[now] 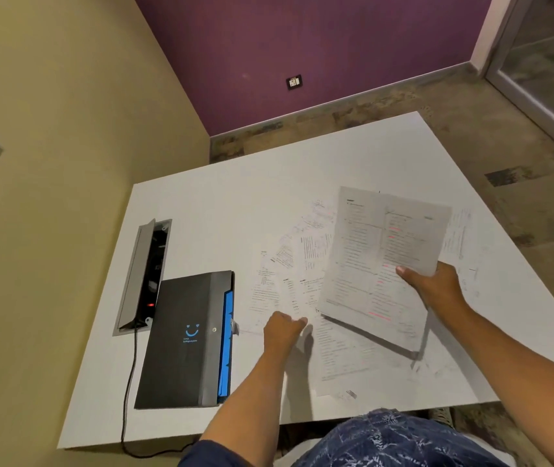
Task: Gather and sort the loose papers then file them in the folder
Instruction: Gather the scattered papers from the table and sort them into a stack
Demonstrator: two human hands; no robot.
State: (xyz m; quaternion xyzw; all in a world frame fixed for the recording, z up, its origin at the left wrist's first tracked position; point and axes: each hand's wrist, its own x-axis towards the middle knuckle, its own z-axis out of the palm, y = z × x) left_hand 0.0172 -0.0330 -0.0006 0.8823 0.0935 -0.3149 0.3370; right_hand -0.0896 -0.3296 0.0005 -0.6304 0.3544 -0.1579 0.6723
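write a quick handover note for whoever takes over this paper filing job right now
Right hand: holds a few gathered sheets lifted above the table.
Left hand: fingertips on a loose sheet lying on the table, not lifted.
Loose papers: overlapping and scattered mid-table, some under the raised sheets.
Black expanding folder: closed, left of the papers, blue tabs showing.
Done: a few sheets collected.
Left: gather the rest, sort, file.
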